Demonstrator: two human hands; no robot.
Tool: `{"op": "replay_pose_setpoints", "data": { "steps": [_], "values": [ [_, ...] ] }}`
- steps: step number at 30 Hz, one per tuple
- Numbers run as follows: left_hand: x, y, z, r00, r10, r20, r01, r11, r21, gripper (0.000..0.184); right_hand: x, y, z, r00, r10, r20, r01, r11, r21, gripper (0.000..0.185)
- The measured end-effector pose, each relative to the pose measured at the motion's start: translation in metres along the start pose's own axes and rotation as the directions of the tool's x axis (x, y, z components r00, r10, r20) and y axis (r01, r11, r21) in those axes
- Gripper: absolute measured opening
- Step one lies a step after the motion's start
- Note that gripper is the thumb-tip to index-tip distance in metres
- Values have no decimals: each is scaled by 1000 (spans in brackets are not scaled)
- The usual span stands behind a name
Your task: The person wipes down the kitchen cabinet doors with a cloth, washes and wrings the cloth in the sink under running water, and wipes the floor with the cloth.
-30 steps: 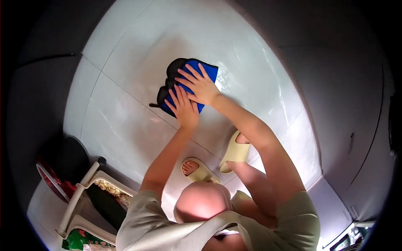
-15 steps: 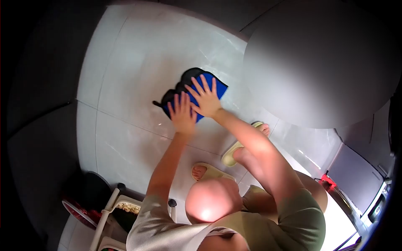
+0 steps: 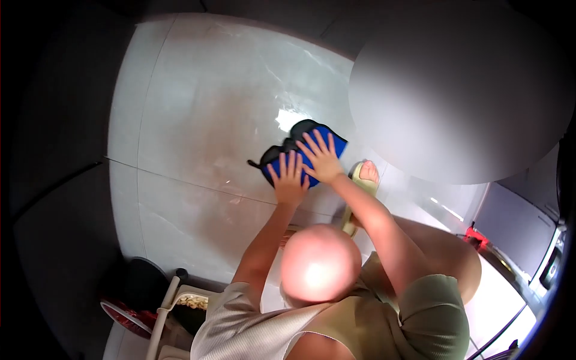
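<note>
A blue and black folded fabric piece (image 3: 331, 140) with a wavy black edge and a small black tab at its left end lies flat on the pale tiled floor (image 3: 198, 108). My left hand (image 3: 290, 179) presses on its lower left part, palm down with fingers apart. Just to the right, my right hand (image 3: 322, 159) rests flat on the blue side, its fingers spread toward the black edge. The thumbs are close to each other. What exactly the fabric piece is cannot be made out, as both hands cover much of it.
A sandal (image 3: 354, 225) on my foot stands right of the hands. At lower left are a cream rack (image 3: 160, 321) with a tray of pale pieces (image 3: 193, 302) and a dark bucket-like container (image 3: 144, 279). A large round pale surface (image 3: 456, 102) blocks the upper right.
Both hands and the fabric piece have slid right across the floor and a little closer to my body. The hands stay flat on it. The view has shifted slightly.
</note>
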State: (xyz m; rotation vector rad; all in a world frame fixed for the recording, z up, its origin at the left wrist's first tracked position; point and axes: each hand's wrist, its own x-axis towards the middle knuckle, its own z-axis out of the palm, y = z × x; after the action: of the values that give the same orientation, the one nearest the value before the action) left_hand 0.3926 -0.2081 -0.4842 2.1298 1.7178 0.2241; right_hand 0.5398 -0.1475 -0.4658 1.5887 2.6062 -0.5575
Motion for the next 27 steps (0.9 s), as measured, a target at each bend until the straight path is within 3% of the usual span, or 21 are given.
{"op": "replay_pose_setpoints", "data": {
  "steps": [2, 5, 7, 9, 12, 16, 21, 24, 27],
  "values": [
    [-15, 8, 1, 991, 131, 27, -130, 991, -37, 66, -35, -2, 7, 994, 110, 18, -110, 994, -2, 70],
    [-9, -9, -11, 958, 279, 65, -278, 960, -16, 65, -41, -8, 8, 989, 147, 4, -147, 989, -13, 70],
    [9, -27, -23, 932, 345, 111, -346, 938, -5, 64, -24, -11, 13, 985, 171, -33, -172, 985, -10, 71],
    [34, -48, -34, 948, 312, 65, -317, 944, 90, 65, 11, -19, 16, 977, 194, -82, -192, 981, 31, 72],
    [63, -78, -52, 972, 235, 30, -236, 947, 217, 65, 71, -19, 3, 983, 22, -185, -13, 999, 52, 67],
    [91, -92, -54, 992, 127, 7, -122, 941, 314, 71, 134, 4, -14, 955, -231, -187, 230, 973, -29, 66],
    [75, -49, -50, 977, 110, 184, -165, 934, 318, 75, 100, 29, -21, 935, -310, -173, 320, 947, 31, 64],
    [47, -6, -28, 881, 336, 333, -416, 885, 208, 75, 26, 65, -17, 946, -284, -154, 293, 955, 38, 63],
    [35, 28, 1, 819, 505, 274, -528, 849, 15, 78, -40, 89, -18, 988, -149, -49, 153, 983, 102, 61]
  ]
}}
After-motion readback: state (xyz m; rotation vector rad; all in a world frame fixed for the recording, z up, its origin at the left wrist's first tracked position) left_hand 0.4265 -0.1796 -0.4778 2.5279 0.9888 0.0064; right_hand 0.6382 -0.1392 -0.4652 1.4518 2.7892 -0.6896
